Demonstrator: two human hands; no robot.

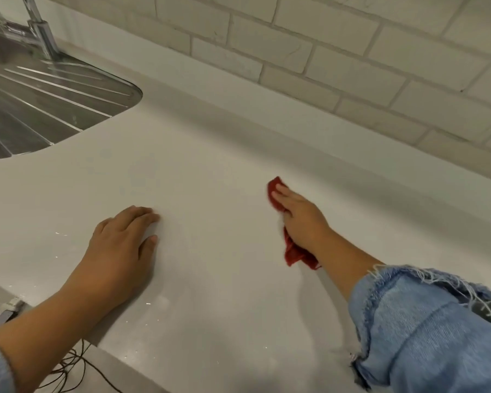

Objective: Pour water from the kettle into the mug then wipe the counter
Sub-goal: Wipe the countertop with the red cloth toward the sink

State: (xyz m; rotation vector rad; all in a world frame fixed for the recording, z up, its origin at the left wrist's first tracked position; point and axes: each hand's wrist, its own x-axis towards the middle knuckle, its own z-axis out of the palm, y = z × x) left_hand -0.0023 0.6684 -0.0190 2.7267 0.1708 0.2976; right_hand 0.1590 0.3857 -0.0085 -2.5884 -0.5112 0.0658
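The right hand presses a red cloth flat against the pale tabletop, while the left hand rests palm-down to its left, with the steel sink drainer far left below white wall tiles.

Red cloth, pale grey counter, white brick-pattern tiles.

Soft, even light; faint shadow along the wall; wide-angle bending at edges; slight blur
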